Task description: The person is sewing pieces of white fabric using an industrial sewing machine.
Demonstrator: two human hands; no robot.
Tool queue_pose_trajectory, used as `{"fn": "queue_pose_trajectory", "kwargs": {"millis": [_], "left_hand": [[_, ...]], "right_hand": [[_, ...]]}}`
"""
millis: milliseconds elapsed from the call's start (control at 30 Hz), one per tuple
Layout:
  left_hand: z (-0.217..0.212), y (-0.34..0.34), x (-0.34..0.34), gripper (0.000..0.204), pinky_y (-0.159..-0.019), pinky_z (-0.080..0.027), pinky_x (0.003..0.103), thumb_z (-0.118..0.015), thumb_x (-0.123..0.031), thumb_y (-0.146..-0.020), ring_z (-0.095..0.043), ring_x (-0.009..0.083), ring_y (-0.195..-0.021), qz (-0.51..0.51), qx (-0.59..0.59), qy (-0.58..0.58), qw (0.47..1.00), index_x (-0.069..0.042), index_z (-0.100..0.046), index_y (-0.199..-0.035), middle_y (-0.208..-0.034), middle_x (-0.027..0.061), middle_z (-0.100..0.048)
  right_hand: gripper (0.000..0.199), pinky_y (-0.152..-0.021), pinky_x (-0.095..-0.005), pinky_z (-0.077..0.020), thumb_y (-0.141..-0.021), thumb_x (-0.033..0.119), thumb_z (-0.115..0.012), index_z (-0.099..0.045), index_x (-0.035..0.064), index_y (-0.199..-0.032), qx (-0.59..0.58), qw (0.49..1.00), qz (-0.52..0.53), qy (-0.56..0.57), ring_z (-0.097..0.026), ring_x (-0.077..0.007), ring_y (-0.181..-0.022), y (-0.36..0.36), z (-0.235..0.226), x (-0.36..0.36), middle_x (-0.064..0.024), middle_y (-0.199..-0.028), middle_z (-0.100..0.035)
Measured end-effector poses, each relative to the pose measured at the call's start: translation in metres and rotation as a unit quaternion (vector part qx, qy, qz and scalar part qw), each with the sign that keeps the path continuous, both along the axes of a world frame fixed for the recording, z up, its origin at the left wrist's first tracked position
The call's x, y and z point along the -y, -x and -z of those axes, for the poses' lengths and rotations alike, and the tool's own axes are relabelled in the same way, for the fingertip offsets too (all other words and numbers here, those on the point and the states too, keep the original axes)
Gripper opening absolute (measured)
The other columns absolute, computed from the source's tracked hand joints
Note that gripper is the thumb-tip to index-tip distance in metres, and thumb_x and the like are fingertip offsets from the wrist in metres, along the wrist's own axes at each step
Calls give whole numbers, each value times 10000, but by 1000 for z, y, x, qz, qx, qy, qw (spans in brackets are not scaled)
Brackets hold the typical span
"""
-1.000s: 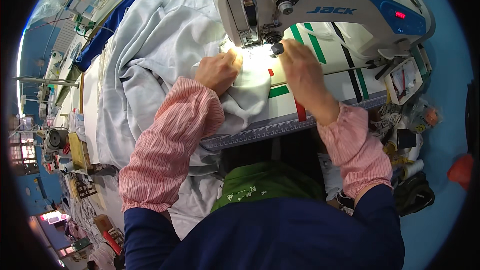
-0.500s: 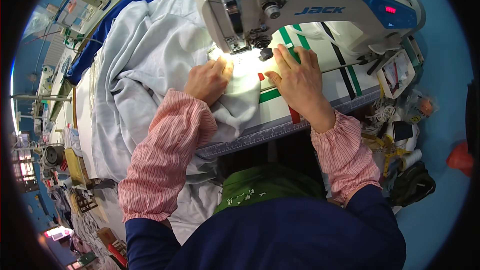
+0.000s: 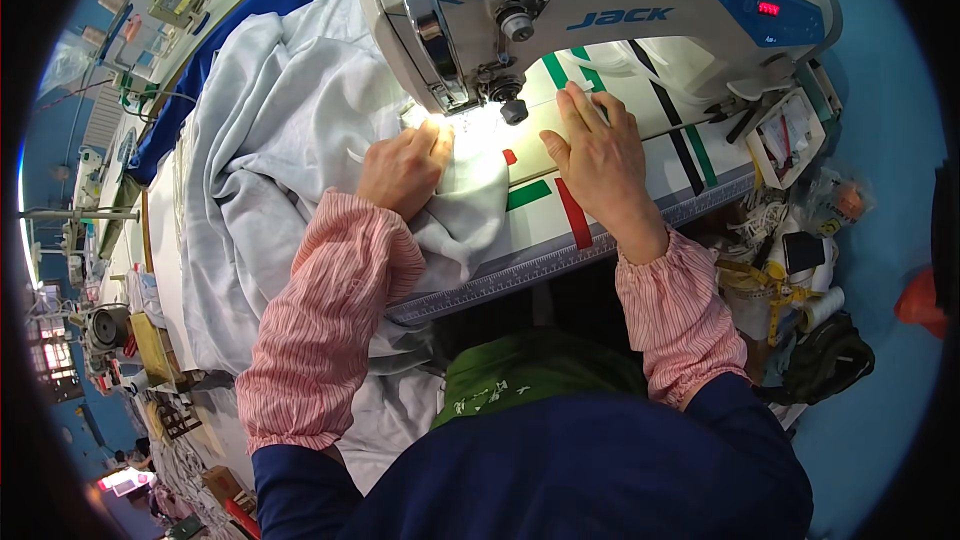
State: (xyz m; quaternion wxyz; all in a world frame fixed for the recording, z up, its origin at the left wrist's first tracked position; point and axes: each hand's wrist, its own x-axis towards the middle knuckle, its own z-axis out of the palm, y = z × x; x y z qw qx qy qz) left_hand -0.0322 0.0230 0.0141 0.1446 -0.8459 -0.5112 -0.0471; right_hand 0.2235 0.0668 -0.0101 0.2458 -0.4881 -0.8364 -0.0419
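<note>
Far to the left of the sewing machine (image 3: pixel 600 10), a heap of pale grey fabric (image 3: pixel 270 160) is lying bunched across the table (image 3: pixel 560 240) and spilling over its near edge toward the person's lap. Closer to the machine, the left hand (image 3: pixel 405 168) is resting palm-down on a fold of that fabric, fingers loosely curled and pressing the cloth flat rather than pinching it; a red-striped sleeve cover (image 3: pixel 325 325) is wrapping the forearm. Directly below the machine's head, the brightly lit edge of the fabric is sitting at the needle area (image 3: pixel 470 120) — the glare is washing out the stitch line, so I cannot tell exactly where the needle is meeting the cloth. To the right of the needle, the right hand (image 3: pixel 600 155) is lying flat with fingers spread and extended, fingertips touching the table just beside the presser foot, holding nothing. Beneath it, green, red and black tape strips (image 3: pixel 560 202) are marking the table. Further right of the machine, a yellow tape measure (image 3: pixel 770 280) and small clutter are hanging beside the table.

Judging from this, both sets of fingertips are sitting near the needle — a forward slip could bring them under it. The heavy bunched fabric is also likely dragging leftward, which could pull the seam crooked.
</note>
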Motion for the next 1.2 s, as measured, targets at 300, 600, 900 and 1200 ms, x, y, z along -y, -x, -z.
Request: {"fn": "queue_pose_trajectory", "kwargs": {"millis": [300,600,900,1200], "left_hand": [[2,3,-1,271,-599,-526,329,-601,-73,-850,-625,181,-782,0,24,-1,1000,-62,-663,-1114,-902,47,-556],[0,1,-2,254,-603,-527,333,-578,-83,-845,-631,186,-782,2,28,7,1000,-56,-649,-1088,-921,50,-551],[-2,5,-12,172,-605,-528,335,-569,-75,-825,-633,200,-772,2,11,6,1000,-52,-640,-979,-836,67,-563],[-4,5,-14,188,-615,-526,337,-557,-88,-835,-629,200,-790,-5,12,20,1000,-60,-640,-1002,-832,65,-566]], "right_hand": [[493,-1001,-429,-408,-928,348,-592,-565,7,-1284,6,1000,-10,-2,-478,-286,-1179,-2,-1,0,-98,-1335,-568],[511,-1007,-419,-399,-914,381,-609,-583,32,-1286,26,1000,-2,12,-479,-289,-1206,-1,-2,-1,-90,-1338,-575],[389,-872,-406,-456,-857,240,-702,-626,31,-1176,-42,993,-48,-96,-534,-291,-1086,13,-19,-12,-102,-1198,-630],[74,-545,-400,-436,-791,13,-676,-628,41,-839,-293,942,-159,43,-586,-290,-592,50,-17,-30,-110,-667,-590]]}}
